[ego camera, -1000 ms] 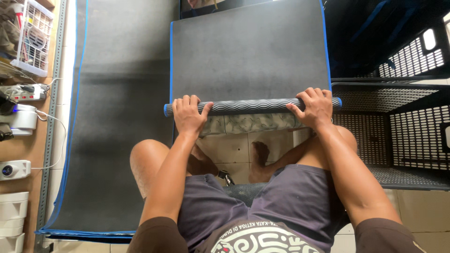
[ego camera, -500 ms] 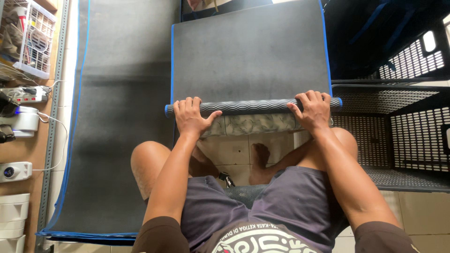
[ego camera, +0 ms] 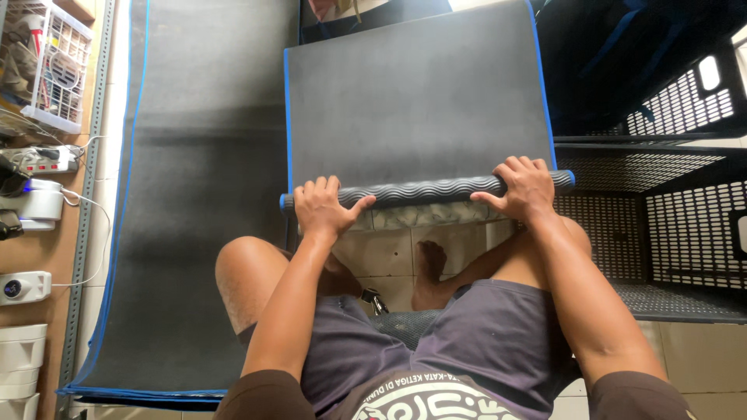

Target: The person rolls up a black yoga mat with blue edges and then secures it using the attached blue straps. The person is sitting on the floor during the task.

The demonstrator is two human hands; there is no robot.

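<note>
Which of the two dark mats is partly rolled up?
The right-hand mat, whose near end is a roll under both hands. The left mat lies fully flat.

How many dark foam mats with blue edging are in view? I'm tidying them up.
2: one dark foam mat with blue edging lies flat at left; the other lies beside it, its near end rolled under both hands. More may be hidden.

Small round dark screen (ego camera: 13, 288) on white device (ego camera: 27, 286), far left

Tiled floor (ego camera: 405, 257) (pale) carries two grey mats (ego camera: 194, 194).
</note>
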